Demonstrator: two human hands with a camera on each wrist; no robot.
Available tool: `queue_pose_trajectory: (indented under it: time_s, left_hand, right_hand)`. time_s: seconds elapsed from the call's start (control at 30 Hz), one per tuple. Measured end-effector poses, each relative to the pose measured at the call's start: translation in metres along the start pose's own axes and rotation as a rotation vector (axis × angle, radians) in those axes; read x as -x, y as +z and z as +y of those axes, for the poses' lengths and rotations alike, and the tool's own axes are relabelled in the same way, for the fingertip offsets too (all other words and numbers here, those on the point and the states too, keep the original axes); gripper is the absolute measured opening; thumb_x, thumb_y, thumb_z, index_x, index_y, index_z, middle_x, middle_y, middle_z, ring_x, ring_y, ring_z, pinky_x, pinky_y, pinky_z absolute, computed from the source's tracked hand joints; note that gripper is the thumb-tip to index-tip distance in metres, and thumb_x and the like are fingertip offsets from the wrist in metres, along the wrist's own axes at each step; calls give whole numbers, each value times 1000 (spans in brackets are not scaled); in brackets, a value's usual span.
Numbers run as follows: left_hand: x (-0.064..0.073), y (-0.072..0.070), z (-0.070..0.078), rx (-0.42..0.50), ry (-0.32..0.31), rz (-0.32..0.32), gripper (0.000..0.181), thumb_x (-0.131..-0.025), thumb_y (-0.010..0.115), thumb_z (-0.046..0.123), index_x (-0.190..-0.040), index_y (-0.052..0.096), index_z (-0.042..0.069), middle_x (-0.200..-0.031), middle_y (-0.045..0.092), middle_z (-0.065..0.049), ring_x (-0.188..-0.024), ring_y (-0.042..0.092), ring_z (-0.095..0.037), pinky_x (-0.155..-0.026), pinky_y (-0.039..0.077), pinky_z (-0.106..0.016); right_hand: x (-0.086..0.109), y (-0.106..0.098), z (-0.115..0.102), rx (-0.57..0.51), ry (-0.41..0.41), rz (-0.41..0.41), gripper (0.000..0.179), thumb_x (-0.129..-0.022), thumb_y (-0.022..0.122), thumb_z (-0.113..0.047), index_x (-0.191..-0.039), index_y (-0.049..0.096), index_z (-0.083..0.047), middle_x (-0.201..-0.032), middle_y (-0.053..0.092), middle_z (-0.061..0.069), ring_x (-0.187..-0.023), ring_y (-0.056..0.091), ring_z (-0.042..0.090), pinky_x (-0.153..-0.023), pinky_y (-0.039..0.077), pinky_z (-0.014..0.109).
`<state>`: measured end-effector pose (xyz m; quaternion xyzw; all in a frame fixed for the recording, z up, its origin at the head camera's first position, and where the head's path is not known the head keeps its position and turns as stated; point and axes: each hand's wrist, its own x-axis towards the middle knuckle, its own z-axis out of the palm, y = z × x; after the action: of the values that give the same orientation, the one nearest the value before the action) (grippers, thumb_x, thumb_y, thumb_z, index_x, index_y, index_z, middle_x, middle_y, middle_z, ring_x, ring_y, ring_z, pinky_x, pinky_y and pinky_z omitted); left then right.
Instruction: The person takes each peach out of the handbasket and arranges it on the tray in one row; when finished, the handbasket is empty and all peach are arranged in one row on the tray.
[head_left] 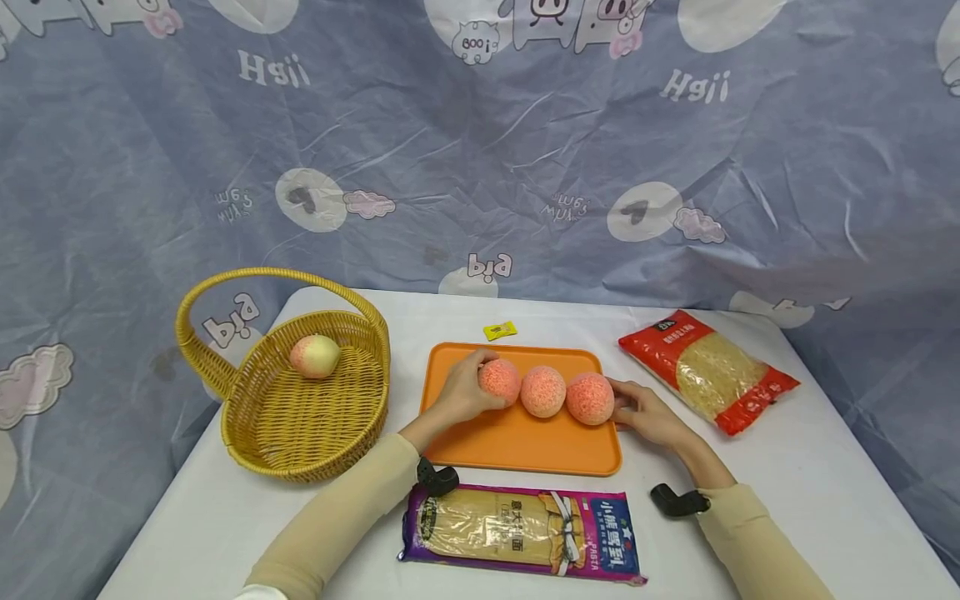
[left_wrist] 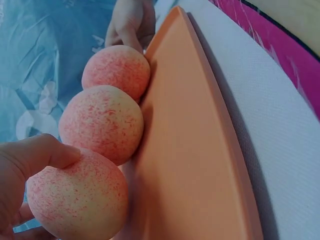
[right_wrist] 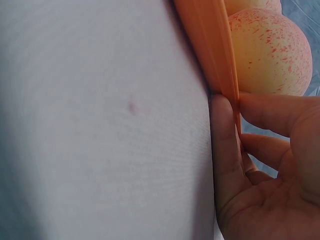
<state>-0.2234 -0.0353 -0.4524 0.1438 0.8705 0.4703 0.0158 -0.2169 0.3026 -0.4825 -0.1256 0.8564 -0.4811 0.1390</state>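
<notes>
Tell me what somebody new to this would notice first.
Probably the three pink peach-like balls lined up on the orange tray at centre, the left hand gripping the leftmost ball and the right hand pinching the tray's right edge. Next might come the yellow wicker basket on the left, then the red-ended bag on the right.

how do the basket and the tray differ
The basket is woven and yellow, while the tray is smooth and orange. The basket is deep and rounded with a tall handle; the tray is shallow and rectangular. The right hand pinches the tray's rim, but no hand is on the basket. Both contain pinkish fruit.
</notes>
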Motion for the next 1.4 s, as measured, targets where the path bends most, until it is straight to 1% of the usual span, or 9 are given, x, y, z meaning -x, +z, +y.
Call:
queue_pose_trajectory:
  time_s: [0.3,0.5,0.7,0.8,0.9,1.0,1.17,1.27,1.4]
  left_hand:
    - [-1,4,-5,-24,-20,-34,78,-68,88,16,-135,49,4,-133,56,-15,-122,52,-33,-101,45,-50]
    - [16,-6,2,-18,19,-6,82,-70,87,20,-140,46,6,-141,49,-16,-130,45,-35,-105,40,-55]
    - [53,-42,24,15,192,38,64,-74,83,16,-132,56,9,-133,57,-11,-120,52,-33,-95,49,-49]
    - [74,-69,34,41,264,62,55,-74,83,11,-125,62,10,-125,63,-10,-114,57,-28,-90,54,-43]
    - [91,-102,34,57,294,149,50,-73,83,6,-119,65,8,-119,65,-8,-111,59,-21,-88,55,-34]
    - [100,-137,25,59,257,266,46,-74,82,2,-117,66,5,-117,65,-9,-109,59,-14,-87,55,-24]
    - [98,-185,-3,-11,69,394,45,-81,78,12,-123,62,4,-122,61,-9,-106,55,-5,-90,53,-27]
    - [91,-203,-21,-43,-30,450,47,-85,76,17,-127,60,3,-127,58,-13,-112,55,-17,-93,52,-37]
    - [83,-216,-42,-41,-133,497,48,-86,74,19,-128,58,1,-134,54,-17,-123,52,-34,-97,49,-46]
  right_hand:
    - [0,0,1,-4,-15,10,62,-91,61,-2,-146,35,9,-113,52,24,-94,53,20,-71,57,25]
    - [1,1,0,3,-17,7,62,-91,62,-3,-146,36,8,-112,52,23,-95,53,22,-71,57,25]
    - [-1,1,1,10,-4,4,62,-91,60,-3,-147,34,9,-117,52,25,-96,55,22,-72,58,25]
    - [-1,0,1,14,-2,3,62,-92,60,-3,-147,33,9,-118,52,26,-96,56,20,-72,58,25]
    - [-1,0,2,10,-1,-2,62,-92,60,-3,-146,33,10,-118,52,27,-95,57,18,-72,58,25]
    - [-1,0,1,10,-5,0,62,-92,59,-2,-146,33,11,-118,52,28,-94,57,16,-72,58,25]
    - [-1,1,1,20,-10,9,62,-92,60,-2,-146,33,11,-116,52,27,-94,56,17,-72,58,25]
    - [-1,1,1,18,-3,14,63,-91,60,-1,-146,33,11,-115,52,26,-93,56,17,-71,58,25]
    - [-1,1,2,2,-10,1,63,-91,60,-1,-146,32,12,-114,52,27,-92,56,14,-71,58,25]
